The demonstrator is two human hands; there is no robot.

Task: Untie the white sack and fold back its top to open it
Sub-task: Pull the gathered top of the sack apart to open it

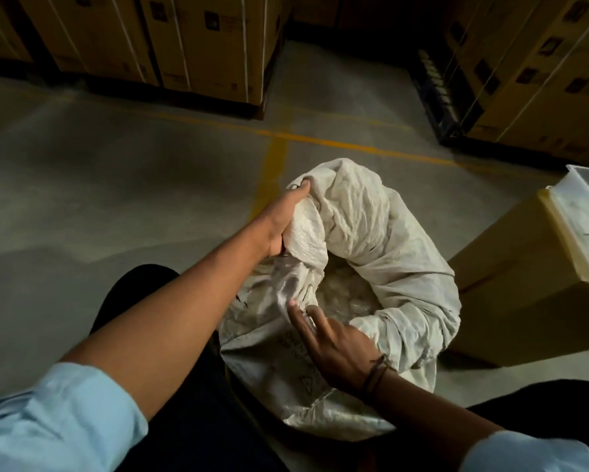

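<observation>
A white sack (371, 253) is sitting on the grey floor (116, 185), just in front of the person's dark knees. Its top is open and rolled back into a fat ring on the right and far sides. Something pale is showing inside the hole, but it is too dim to tell what it is.

The left hand (283, 223) is reaching to the far left part of the sack's top. Its fingers are closing around a bunch of the cloth there and holding it up, with the thumb pressing on top of the fold. The right hand (334, 342) is lying on the near side of the sack. Its fingers are spreading apart, and the tips are touching the near edge of the opening. It is not gripping anything. A dark band (376, 373) is sitting on that wrist. Both arms are wearing rolled-up light blue sleeves (58, 420).

A brown box (524, 301) is standing just to the right of the sack. A clear tub (582, 206) is resting on top of it. Yellow lines (272, 165) are crossing the floor beyond the sack. Stacks of big boxes (184, 42) are standing far back.
</observation>
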